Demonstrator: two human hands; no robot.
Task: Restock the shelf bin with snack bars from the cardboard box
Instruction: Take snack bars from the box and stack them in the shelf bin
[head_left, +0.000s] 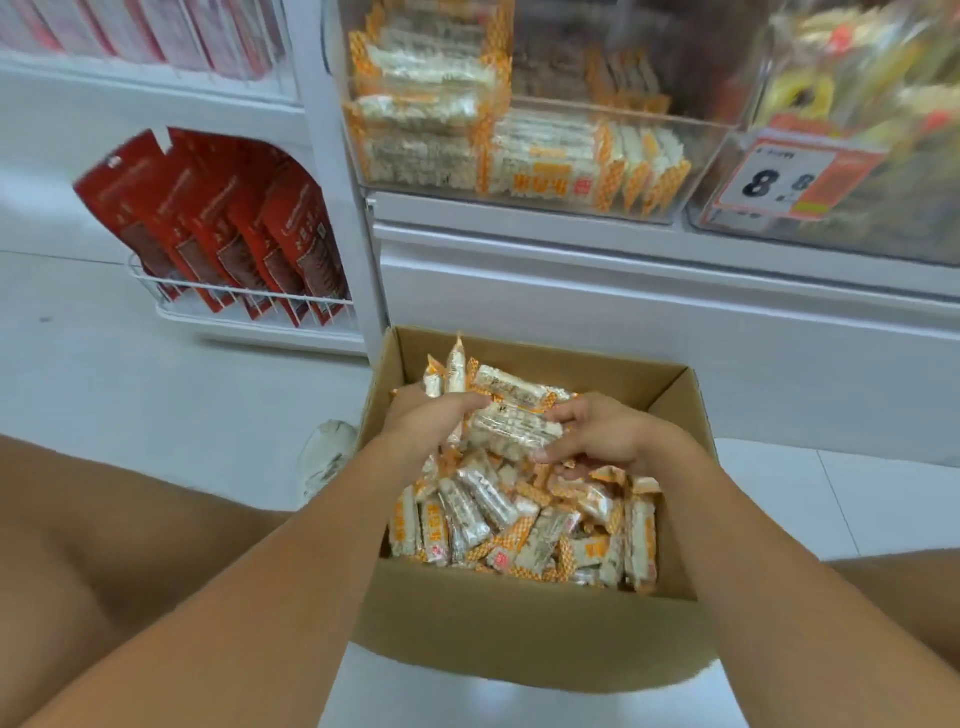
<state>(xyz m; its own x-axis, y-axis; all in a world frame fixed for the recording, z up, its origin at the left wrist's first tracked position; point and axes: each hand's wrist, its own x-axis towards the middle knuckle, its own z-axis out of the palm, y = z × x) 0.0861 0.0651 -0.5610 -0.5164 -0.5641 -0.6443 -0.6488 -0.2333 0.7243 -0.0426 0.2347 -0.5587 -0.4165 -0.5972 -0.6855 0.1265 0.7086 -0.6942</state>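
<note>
Both your hands are inside the open brown cardboard box (524, 631), which sits on the white floor at 6 o'clock in the head view. Your left hand (431, 418) and right hand (597, 434) face each other across a small bundle of clear-wrapped snack bars with orange ends (511, 431).

Left hand: fingers curled round the bundle's left end, thumb on top. Closed on the bars.

Right hand: fingers curled under and against the bundle's right end, thumb tip pressing the nearest wrapper. Also gripping the bars.

The bundle is held between both palms, just above the loose heap of matching bars (524, 525) that fills the box's near half. A few more bars stand on end at the box's far side, about 12 o'clock from your hands.

The clear plastic shelf bin (519, 200) sits at 12 o'clock above the box, on the white shelf (571, 244), holding stacked bars of the same kind. At 2 o'clock, an orange-and-white price tag (789, 179) on a neighbouring bin. At 10 o'clock, red pouches (223, 228) stand in a white wire rack (244, 301).
</note>
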